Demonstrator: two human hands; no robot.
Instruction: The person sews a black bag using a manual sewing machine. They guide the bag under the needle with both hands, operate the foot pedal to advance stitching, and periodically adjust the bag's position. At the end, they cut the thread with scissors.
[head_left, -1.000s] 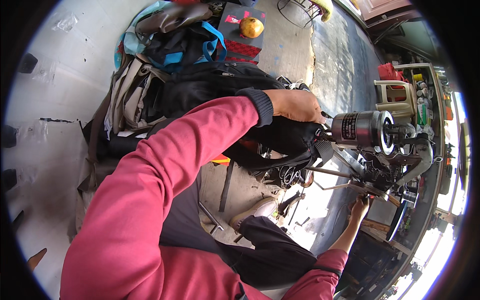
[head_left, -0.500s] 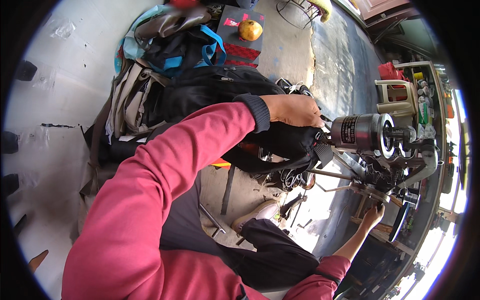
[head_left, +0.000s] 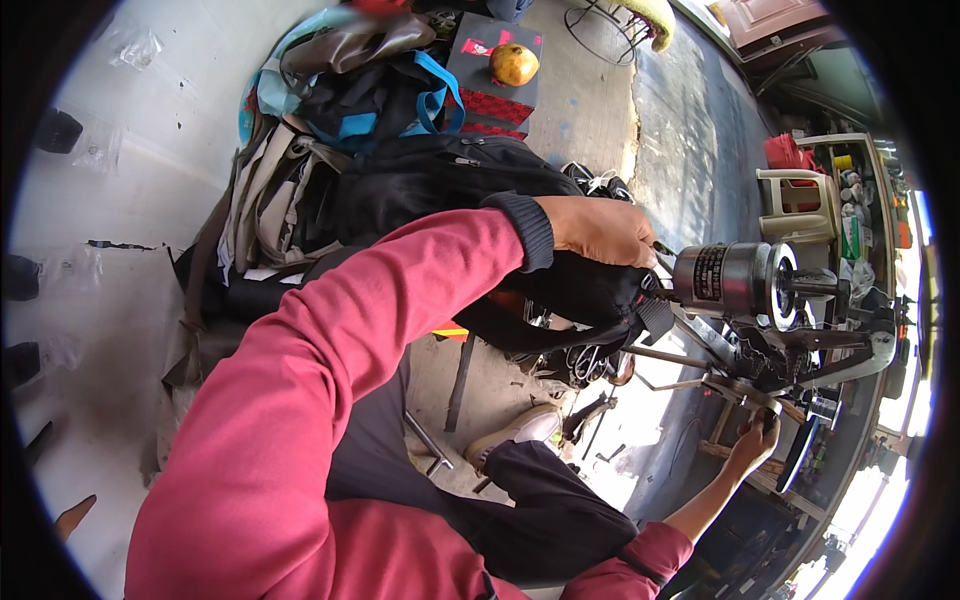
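Observation:
My left hand (head_left: 608, 232) is closed on the edge of a black bag (head_left: 575, 285), right beside the metal cylinder of a machine that looks like a hand-cranked sewing machine (head_left: 728, 275). The bag's strap and buckle hang just under the cylinder, and its body stretches left across my lap. Lower down on the right, my right hand (head_left: 757, 442) has its fingers wrapped at the rim of the machine's handwheel (head_left: 742, 391). The grip itself is partly hidden. A small thread spool (head_left: 824, 408) sits near that wheel.
A dark box (head_left: 490, 75) with a round yellow-red fruit (head_left: 514, 64) on it stands at the back, beside piled bags (head_left: 350, 95). A beige plastic stool (head_left: 798, 206) and a cluttered shelf (head_left: 850, 190) are at the right. A metal bar (head_left: 428, 440) lies by my shoe (head_left: 520, 432).
The bars behind the machine's cylinder have shifted position, and my right hand has turned slightly at the wheel. My left hand stays on the bag. The whole view has shifted a little.

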